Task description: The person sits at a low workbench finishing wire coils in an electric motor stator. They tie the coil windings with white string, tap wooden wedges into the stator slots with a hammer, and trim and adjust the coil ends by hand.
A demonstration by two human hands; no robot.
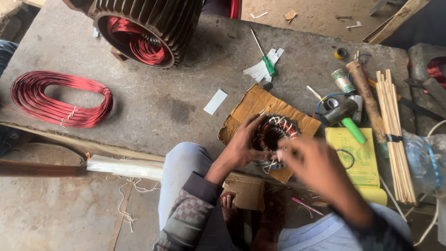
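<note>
A small round stator wound with red copper wire and tied with white thread rests on a piece of brown cardboard at the front edge of a grey concrete bench. My left hand grips the stator's left side with fingers curled over its rim. My right hand is blurred, just right of the stator, fingers pinched near its white threads; I cannot tell what it holds.
A large ribbed motor housing with red windings stands at the back. A red wire coil lies left. A green-handled screwdriver, white paper strips, a hammer, thin wooden sticks and a yellow pad lie right.
</note>
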